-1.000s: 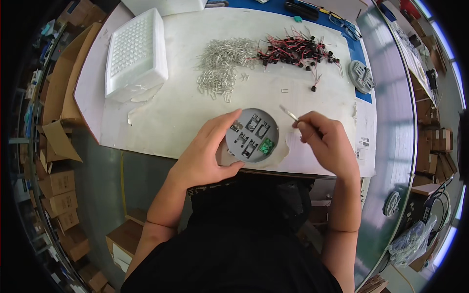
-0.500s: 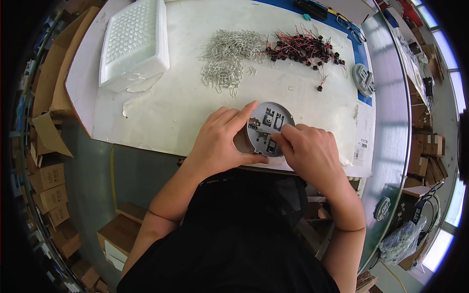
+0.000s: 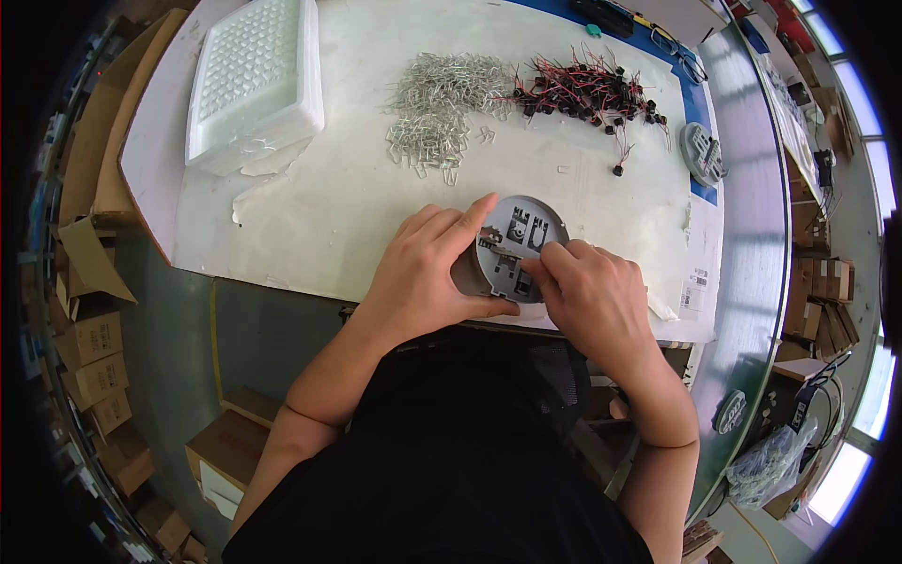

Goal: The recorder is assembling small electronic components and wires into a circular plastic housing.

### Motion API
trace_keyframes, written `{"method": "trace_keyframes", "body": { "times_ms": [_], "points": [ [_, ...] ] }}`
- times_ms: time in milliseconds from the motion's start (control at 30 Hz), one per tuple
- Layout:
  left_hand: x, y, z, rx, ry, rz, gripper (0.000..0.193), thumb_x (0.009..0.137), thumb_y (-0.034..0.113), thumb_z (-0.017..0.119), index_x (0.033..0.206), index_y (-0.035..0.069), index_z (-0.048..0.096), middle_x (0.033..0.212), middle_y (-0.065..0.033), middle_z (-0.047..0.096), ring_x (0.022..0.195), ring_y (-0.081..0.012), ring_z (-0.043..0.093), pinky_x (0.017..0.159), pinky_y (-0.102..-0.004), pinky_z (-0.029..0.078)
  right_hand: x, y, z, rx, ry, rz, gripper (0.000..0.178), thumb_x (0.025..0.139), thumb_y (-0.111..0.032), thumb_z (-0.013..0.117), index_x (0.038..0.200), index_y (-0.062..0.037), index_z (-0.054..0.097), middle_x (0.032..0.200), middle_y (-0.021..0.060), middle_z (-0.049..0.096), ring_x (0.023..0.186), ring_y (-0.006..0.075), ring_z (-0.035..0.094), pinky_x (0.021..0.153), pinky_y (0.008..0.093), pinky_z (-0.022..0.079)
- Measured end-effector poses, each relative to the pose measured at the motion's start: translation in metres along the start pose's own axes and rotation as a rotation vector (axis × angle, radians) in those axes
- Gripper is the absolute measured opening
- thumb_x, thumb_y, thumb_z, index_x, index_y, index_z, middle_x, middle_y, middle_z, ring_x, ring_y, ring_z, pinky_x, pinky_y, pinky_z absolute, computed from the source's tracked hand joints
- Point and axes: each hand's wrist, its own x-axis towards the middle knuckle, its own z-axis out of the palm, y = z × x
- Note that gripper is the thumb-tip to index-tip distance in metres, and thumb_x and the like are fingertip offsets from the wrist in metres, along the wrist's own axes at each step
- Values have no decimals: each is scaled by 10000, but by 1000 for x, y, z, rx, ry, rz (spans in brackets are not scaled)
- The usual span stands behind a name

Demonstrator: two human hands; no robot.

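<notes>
At the table's near edge, my left hand (image 3: 420, 266) holds a round grey plastic housing (image 3: 532, 208), thumb below and forefinger along its upper left rim. Dark slots and small metal pieces show inside the housing. The thumb and forefinger of my right hand (image 3: 601, 293) are pinched together over its lower right part. What they grip, if anything, is hidden under the fingertips. Beyond my hands lies a heap of bent silver wire clips (image 3: 430, 105). To its right is a pile of small black round parts with red and black wires (image 3: 590, 97).
A white foam box (image 3: 254, 85) with rows of clear pieces stands at the far left. Another grey housing (image 3: 701, 154) lies on the right of the table, and a third (image 3: 731, 411) sits on the side ledge. Cardboard boxes (image 3: 99, 343) are stacked on the left.
The camera view has shifted slightly. My right hand stays pinched at the housing with only a slight movement, and my left hand keeps its hold.
</notes>
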Motion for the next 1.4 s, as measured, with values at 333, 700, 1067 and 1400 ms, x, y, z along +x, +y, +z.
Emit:
{"method": "trace_keyframes", "body": {
  "times_ms": [333,700,1067,1400],
  "points": [
    [-2,-2,2,7,6,20,1136,624,457,1004,1560,10,539,1123,-111,712,1047,-307,659,985,-443,513,2,-4,7,-75,-20,-47,288,1033,-307,699,843,-103,625,697,91,632,620,311,696,526,442,530],
    [-1,-4,1,1,5,37,1122,640,504,985,1564,38,550,1082,-86,711,1039,-297,661,974,-437,515,15,-13,-19,-330,-68,-186,248,1005,-284,721,836,-126,631,714,67,623,608,249,672,513,395,508],
    [0,-3,1,-10,-3,23,1118,629,491,996,1553,35,563,1072,-88,705,1060,-301,660,994,-437,507,3,-23,-9,-597,-75,-222,220,996,-268,725,866,-126,618,703,39,596,603,208,657,514,354,505],
    [0,0,2,1,0,23,1120,625,484,999,1556,40,563,1097,-95,711,1069,-308,659,1004,-448,503,-4,-21,-5,-646,-79,-239,111,928,-154,685,859,-131,601,714,44,632,621,182,684,516,339,510]
  ]
}}
